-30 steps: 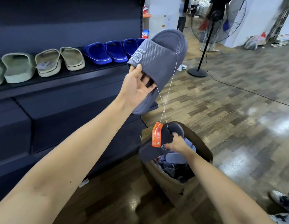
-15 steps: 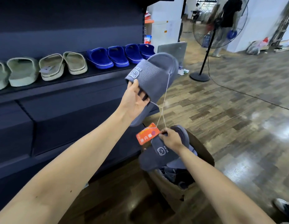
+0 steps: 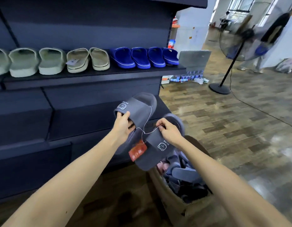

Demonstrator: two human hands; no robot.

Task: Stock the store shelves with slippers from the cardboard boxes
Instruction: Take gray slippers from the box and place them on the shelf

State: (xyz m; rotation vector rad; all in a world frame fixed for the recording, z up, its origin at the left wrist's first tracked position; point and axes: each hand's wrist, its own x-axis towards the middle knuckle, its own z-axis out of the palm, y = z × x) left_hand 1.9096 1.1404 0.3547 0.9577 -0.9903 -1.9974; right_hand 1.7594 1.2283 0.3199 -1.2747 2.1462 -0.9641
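My left hand [image 3: 123, 126] grips a grey-blue slipper [image 3: 138, 110] by its strap, fingers tucked under the band. My right hand [image 3: 169, 133] grips the matching second slipper [image 3: 155, 149] at its strap edge. A thin white string joins the two slippers, and an orange tag [image 3: 137, 151] hangs from it between them. Both slippers are held in front of the dark lower shelf [image 3: 86, 122], above the open cardboard box [image 3: 187, 208] that holds several more grey slippers.
The upper shelf [image 3: 93, 76] carries pale green, beige and blue slippers in a row. A standing fan [image 3: 223, 86] is on the wooden floor at right, with a person walking behind it. Water bottles lie past the shelf end.
My left hand has lowered its slipper from shelf height to the lower shelf level. My right hand has lifted the second slipper out of the box, bringing both slippers close together.
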